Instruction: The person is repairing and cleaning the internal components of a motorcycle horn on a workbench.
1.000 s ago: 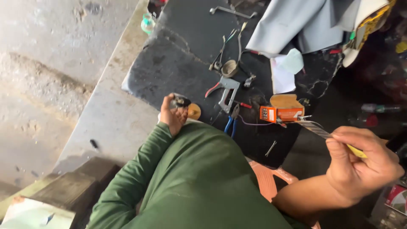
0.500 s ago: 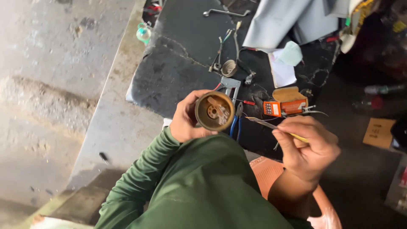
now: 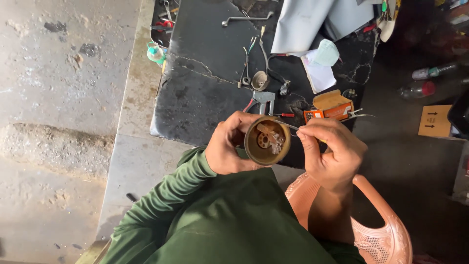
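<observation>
Cracked black table point(image 3: 205, 93) over grey concrete floor. Left hand point(image 3: 227, 146) wraps a round brass housing point(image 3: 266, 141), open face up. Right hand point(image 3: 332, 151), at three o'clock, pinches a thin metal probe point(image 3: 288, 126) into it, apparently picking inside; steadiness matters. Orange box point(image 3: 330, 108) at one o'clock.

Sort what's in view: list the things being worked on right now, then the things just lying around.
In hand:
- round brown cup-shaped metal part, held in the left hand
- thin metal tool, pinched in the right hand, tip inside the cup

Lying about:
- orange rectangular box
- bent grey wrench
- pale green face mask
- small clear bottle
</observation>
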